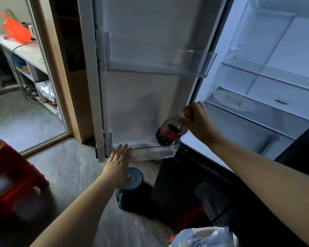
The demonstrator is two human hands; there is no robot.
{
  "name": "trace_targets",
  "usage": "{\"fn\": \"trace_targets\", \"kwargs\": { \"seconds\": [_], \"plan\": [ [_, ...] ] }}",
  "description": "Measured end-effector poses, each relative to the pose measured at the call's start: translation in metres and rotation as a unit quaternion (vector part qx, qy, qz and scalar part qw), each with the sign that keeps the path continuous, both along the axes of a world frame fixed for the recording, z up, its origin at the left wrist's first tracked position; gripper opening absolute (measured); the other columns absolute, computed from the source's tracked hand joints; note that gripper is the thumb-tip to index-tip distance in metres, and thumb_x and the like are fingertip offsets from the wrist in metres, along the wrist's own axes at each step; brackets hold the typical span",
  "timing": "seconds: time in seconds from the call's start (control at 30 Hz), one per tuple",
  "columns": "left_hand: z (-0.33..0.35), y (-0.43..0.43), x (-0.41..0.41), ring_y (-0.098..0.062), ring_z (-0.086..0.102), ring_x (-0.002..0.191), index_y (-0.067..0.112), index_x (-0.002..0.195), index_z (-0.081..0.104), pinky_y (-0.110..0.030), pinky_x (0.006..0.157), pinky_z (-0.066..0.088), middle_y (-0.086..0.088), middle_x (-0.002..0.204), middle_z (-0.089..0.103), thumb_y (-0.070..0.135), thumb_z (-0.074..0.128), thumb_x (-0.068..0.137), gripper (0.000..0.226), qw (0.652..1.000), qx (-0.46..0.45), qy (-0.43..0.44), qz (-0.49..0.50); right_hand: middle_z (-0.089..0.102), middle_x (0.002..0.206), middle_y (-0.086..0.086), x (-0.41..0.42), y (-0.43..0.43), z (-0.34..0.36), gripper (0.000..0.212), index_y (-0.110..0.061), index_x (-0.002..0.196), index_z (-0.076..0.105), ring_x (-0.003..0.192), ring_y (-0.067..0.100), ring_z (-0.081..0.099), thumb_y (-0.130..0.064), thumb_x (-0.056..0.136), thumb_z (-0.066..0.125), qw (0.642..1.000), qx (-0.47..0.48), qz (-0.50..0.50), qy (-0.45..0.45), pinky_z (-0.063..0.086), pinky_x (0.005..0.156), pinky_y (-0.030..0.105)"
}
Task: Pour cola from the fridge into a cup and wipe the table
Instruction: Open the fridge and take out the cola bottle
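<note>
The fridge door (141, 97) stands open. A cola bottle (169, 131) with a red label and a yellow cap sits tilted at the right end of the door's lowest clear shelf (150, 152). My right hand (200, 122) is closed around the bottle's neck and cap. My left hand (119, 164) is flat with fingers spread, its fingertips on the front rim of that lowest shelf, holding nothing. No cup or table cloth is in view.
The lit fridge interior (268, 86) has glass shelves and a white plate (234, 102). A dark round bin (129, 188) stands on the floor under the door. A red plastic stool (12, 173) is at the left. A doorway (25, 104) leads to a room with a counter.
</note>
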State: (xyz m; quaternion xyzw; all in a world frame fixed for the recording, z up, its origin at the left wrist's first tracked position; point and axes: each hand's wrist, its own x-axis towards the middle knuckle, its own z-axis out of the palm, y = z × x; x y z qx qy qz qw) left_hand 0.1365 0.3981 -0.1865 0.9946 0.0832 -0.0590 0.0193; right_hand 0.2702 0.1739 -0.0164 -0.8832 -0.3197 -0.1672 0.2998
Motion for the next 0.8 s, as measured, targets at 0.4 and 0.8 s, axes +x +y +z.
{"fn": "trace_targets", "kwargs": {
  "seconds": [0.4, 0.8],
  "plan": [
    [0.012, -0.007, -0.004, -0.025, -0.016, 0.148, 0.009, 0.153, -0.011, -0.038, 0.119, -0.007, -0.009, 0.161, -0.016, 0.055, 0.05, 0.091, 0.098, 1.0, -0.018, -0.009, 0.01, 0.047, 0.098, -0.002, -0.054, -0.057, 0.045, 0.032, -0.009, 0.101, 0.06, 0.087, 0.014, 0.051, -0.025, 0.078, 0.075, 0.999, -0.02, 0.025, -0.002, 0.039, 0.077, 0.019],
    [0.065, -0.163, -0.043, -0.005, 0.0, 0.143, 0.016, 0.153, -0.01, -0.029, 0.117, 0.01, 0.005, 0.16, -0.003, 0.064, 0.071, 0.067, 0.128, 0.908, -0.315, -0.26, -0.089, 0.051, 0.098, -0.004, -0.111, -0.118, 0.044, 0.033, -0.013, 0.108, 0.06, 0.085, 0.012, 0.054, -0.028, 0.08, 0.072, 0.993, -0.06, 0.1, 0.017, 0.041, 0.073, 0.015]
  ]
}}
